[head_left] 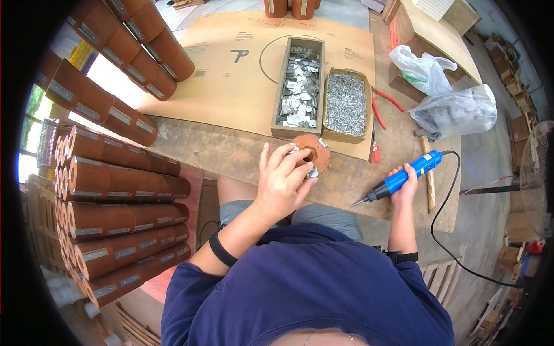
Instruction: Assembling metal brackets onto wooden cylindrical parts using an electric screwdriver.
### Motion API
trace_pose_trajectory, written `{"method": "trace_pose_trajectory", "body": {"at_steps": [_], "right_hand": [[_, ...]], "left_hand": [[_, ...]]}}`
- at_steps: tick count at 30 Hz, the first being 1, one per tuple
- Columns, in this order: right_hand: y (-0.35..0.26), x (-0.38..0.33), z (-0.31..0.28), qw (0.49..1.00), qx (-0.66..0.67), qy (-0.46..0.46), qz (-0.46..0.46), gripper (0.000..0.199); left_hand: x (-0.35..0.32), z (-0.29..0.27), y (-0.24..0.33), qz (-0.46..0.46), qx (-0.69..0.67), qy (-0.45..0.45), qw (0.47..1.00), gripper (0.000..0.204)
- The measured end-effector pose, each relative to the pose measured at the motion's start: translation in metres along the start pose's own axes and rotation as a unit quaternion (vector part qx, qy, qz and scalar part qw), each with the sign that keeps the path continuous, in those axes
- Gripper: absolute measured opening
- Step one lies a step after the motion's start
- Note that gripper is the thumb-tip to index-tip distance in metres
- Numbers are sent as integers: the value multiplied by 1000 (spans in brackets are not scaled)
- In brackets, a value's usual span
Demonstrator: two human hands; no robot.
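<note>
At the bench's near edge, the left hand gripped a round brown block, apparently stiff and light, best held by its rim; its holed face pointed upward. The right hand clasped a blue electric screwdriver, long axis slanting, tip toward lower left.

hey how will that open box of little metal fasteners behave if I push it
The box is probably heavy for its size, since metal fasteners pack it. Its open top means a sharp shove could spill some. Looking like thin cardboard, it might flex too.
</note>
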State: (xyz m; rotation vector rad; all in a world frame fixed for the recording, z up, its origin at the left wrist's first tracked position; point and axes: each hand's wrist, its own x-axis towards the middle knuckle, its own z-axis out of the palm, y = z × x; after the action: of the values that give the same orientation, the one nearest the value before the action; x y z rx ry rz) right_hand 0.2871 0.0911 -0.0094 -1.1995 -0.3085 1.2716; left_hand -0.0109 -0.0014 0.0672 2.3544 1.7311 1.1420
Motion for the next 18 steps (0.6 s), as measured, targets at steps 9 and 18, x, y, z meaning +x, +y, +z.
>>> {"method": "trace_pose_trajectory", "body": {"at_steps": [9, 18], "right_hand": [[-1, -2, 2, 1000, 5, 2, -1, 24], [-2, -1, 0, 1000, -9, 6, -3, 24]], "left_hand": [[3, 8, 0, -79, -73, 23, 994, 39], [2, 23, -1, -65, -255, -70, 962, 43]]}}
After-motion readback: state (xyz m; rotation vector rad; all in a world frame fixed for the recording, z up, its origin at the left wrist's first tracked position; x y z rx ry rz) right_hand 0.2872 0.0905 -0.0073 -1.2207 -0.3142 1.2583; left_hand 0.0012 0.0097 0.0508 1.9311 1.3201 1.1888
